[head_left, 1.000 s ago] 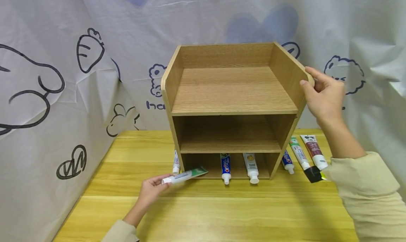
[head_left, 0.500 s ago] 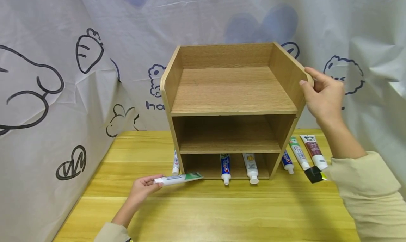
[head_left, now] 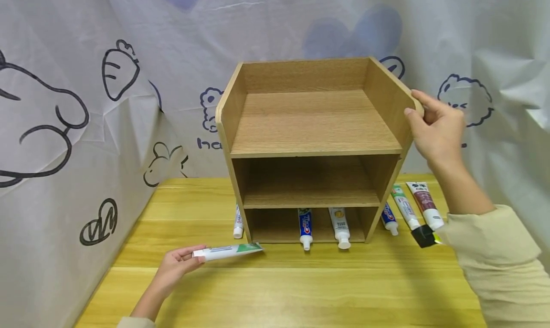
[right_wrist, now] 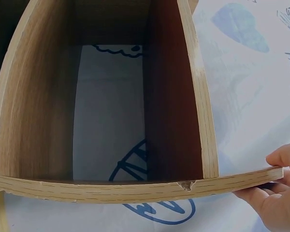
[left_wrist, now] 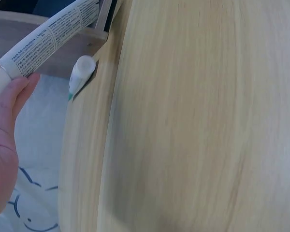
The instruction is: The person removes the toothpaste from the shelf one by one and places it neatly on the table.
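My left hand [head_left: 176,267] pinches a white and green toothpaste tube [head_left: 227,251] by its cap end, in front of the shelf's lower left corner. The tube lies roughly level, its green flat end pointing right; its printed back shows in the left wrist view. My right hand [head_left: 438,127] grips the upper right side panel of a wooden shelf unit [head_left: 318,151], thumb inside and fingers outside. In the right wrist view that hand [right_wrist: 275,193] holds the panel's rounded corner. Inside the bottom compartment lie a blue toothpaste tube [head_left: 305,225] and a white toothpaste tube [head_left: 339,225], caps facing out.
Right of the shelf lie a blue tube [head_left: 389,220], a green and white tube [head_left: 405,207] and a maroon and white tube [head_left: 425,206], near a small black object [head_left: 425,236]. Another white tube [head_left: 238,223] lies left of the shelf. A printed curtain [head_left: 180,56] hangs behind the table [head_left: 301,290].
My left hand has drawn the white and green toothpaste tube left and toward me, out from the bottom compartment's opening. My right hand keeps its grip on the shelf.
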`<state>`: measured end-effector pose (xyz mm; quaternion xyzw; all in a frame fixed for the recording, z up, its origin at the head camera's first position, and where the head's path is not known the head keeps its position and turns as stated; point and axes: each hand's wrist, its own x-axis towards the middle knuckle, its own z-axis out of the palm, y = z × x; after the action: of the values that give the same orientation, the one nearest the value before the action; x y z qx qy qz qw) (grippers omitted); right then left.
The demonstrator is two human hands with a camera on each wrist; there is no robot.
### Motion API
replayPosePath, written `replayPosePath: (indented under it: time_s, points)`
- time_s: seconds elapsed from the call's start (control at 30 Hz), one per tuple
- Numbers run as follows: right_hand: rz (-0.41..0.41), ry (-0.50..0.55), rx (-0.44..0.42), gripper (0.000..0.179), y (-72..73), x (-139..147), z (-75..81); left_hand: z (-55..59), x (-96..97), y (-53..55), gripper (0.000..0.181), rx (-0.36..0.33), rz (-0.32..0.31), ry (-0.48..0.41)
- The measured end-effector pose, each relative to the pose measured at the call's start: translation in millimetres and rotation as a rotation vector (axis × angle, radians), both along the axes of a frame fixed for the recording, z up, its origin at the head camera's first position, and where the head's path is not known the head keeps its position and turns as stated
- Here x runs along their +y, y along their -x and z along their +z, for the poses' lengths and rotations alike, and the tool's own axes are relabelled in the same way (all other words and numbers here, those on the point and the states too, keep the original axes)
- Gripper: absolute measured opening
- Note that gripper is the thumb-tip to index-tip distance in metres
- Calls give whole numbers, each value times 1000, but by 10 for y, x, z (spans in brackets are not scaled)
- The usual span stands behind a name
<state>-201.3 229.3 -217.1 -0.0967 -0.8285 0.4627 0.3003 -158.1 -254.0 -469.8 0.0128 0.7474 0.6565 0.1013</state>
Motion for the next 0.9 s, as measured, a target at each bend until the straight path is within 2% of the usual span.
replayPosePath:
  time_s: [0.27, 0.4, 0.6, 0.67, 0.73, 0.8, 0.83, 0.9]
  points:
    - [8, 8, 13, 39, 9, -1, -8, -1, -144, -46, 41, 40, 15, -5]
    - [10, 8, 10, 40, 2, -1, -9, 28, -208, -70, 30, 36, 29, -22]
    - [7, 23, 16, 40, 8, 0, -7, 20, -322, -85, 31, 77, 48, -101]
    - [5, 28, 15, 40, 14, 3, -7, -39, -387, -61, 31, 92, 52, -133]
    - [2, 27, 12, 40, 17, 4, -7, -171, -487, -3, 29, 111, 57, -166]
    - [-1, 24, 8, 39, 19, 6, -8, -350, -609, 82, 29, 126, 64, -194]
    - [-1, 22, 6, 40, 19, 5, -8, -406, -650, 111, 29, 144, 50, -240]
    - [1, 20, 3, 40, 17, 4, -11, -565, -748, 189, 29, 161, 60, -283]
